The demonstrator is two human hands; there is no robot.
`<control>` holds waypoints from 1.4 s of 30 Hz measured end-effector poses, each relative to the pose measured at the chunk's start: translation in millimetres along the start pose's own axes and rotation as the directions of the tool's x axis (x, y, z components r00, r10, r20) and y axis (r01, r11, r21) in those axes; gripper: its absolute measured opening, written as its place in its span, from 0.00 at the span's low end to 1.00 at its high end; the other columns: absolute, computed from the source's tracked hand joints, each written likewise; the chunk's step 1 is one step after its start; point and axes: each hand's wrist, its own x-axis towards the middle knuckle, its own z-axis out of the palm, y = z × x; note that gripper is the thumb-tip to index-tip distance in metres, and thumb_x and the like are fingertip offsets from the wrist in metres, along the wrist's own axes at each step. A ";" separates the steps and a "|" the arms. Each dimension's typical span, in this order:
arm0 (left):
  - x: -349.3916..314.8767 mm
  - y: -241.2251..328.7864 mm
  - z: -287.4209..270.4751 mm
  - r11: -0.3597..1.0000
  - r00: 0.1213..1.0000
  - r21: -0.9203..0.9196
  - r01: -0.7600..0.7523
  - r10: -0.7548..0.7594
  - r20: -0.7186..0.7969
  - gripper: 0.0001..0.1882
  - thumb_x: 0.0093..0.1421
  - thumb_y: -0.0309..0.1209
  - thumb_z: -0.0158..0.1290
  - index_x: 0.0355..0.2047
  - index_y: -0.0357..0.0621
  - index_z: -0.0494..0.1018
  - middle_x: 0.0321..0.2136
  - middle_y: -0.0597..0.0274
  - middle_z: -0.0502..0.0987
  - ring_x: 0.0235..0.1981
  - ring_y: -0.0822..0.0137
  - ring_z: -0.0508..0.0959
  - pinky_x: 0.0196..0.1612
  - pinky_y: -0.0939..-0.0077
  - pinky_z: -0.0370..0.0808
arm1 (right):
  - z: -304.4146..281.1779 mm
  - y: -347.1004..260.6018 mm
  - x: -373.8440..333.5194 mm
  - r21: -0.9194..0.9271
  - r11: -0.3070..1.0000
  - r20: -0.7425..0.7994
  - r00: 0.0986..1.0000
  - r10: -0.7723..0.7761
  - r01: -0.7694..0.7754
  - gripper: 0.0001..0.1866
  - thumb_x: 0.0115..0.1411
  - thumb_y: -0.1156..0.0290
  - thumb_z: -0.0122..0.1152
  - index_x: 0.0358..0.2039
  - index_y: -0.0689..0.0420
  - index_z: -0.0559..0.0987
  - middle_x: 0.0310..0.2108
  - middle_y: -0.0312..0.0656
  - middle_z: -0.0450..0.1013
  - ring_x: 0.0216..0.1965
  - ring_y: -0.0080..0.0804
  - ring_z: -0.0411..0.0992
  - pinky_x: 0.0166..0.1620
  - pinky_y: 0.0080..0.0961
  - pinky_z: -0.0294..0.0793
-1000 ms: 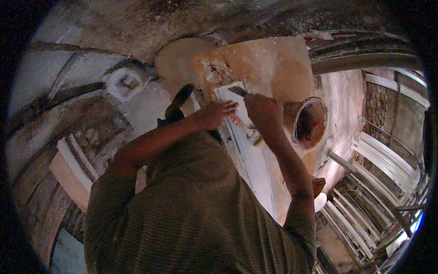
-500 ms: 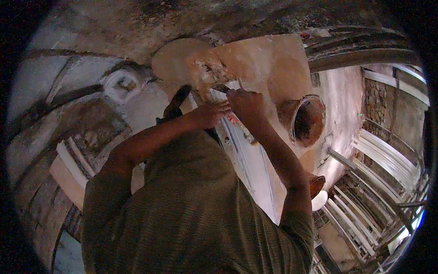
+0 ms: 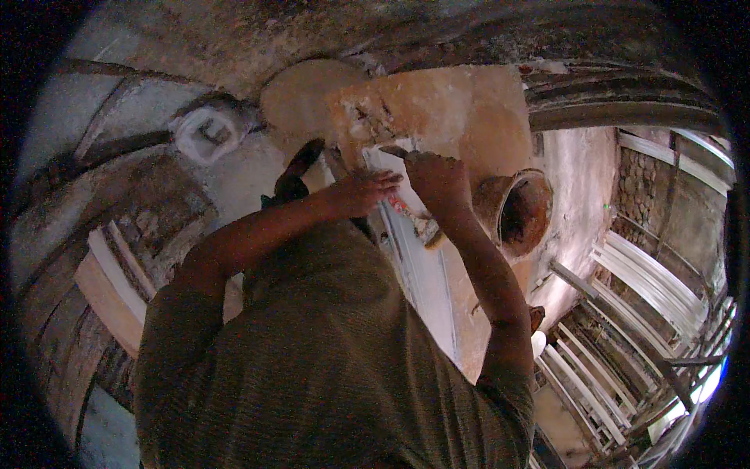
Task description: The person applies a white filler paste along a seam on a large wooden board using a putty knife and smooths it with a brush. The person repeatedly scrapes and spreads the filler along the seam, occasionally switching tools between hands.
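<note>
A long white moulding strip lies slantwise on the brownish tabletop, its near end hidden by my torso. My left hand rests on the strip's left side near the far end, fingers stretched over it. Just to its right, my right hand is closed round a hand tool with a dark flat blade. The blade points left across the strip's far end; the handle is hidden in the fist. Below the hands, a small brush-like thing with a red-patterned part lies by the strip.
A rusty-coloured bucket lies tipped at the table's right. White strips are stacked on racks at the far right. A whitish tub stands at left, with pale boards below it.
My right hand has shifted slightly right with its tool, and more of the strip's far end shows. My left fingers have spread straighter. Less of the strip's broad white near face shows.
</note>
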 end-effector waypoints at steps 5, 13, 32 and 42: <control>2.9 -7.3 14.7 0.997 0.998 -0.071 -0.010 0.014 0.069 0.37 0.53 0.31 0.52 0.64 0.36 0.57 0.70 0.51 0.50 0.71 0.55 0.49 0.72 0.60 0.47 | -16.1 -4.8 -4.3 -0.015 1.000 0.028 1.000 -0.005 0.006 0.05 0.59 0.66 0.55 0.29 0.51 0.77 0.21 0.38 0.75 0.23 0.34 0.78 0.25 0.35 0.76; 2.9 -11.1 27.1 0.989 0.994 -0.147 0.019 -0.004 0.106 0.35 0.56 0.28 0.49 0.65 0.36 0.56 0.70 0.50 0.49 0.71 0.53 0.47 0.71 0.58 0.47 | -12.3 -6.4 -18.1 0.071 0.993 -0.002 0.996 0.090 -0.090 0.09 0.63 0.61 0.52 0.30 0.49 0.77 0.23 0.39 0.77 0.23 0.35 0.78 0.26 0.37 0.74; -0.9 -5.9 1.7 0.995 0.999 -0.103 0.003 0.002 0.039 0.35 0.53 0.28 0.52 0.63 0.38 0.61 0.69 0.48 0.52 0.69 0.50 0.53 0.69 0.54 0.54 | -12.2 13.6 2.6 0.130 0.964 0.019 0.973 0.231 -0.231 0.14 0.64 0.53 0.52 0.31 0.46 0.81 0.23 0.41 0.78 0.25 0.40 0.79 0.28 0.37 0.77; 1.5 0.0 -2.1 0.995 0.992 -0.070 0.064 -0.056 0.114 0.32 0.56 0.27 0.47 0.63 0.40 0.61 0.69 0.55 0.54 0.69 0.55 0.54 0.68 0.58 0.56 | 21.4 -6.1 -2.3 0.110 0.980 0.033 0.986 0.166 -0.169 0.11 0.63 0.58 0.53 0.31 0.50 0.78 0.23 0.42 0.78 0.24 0.40 0.78 0.26 0.37 0.75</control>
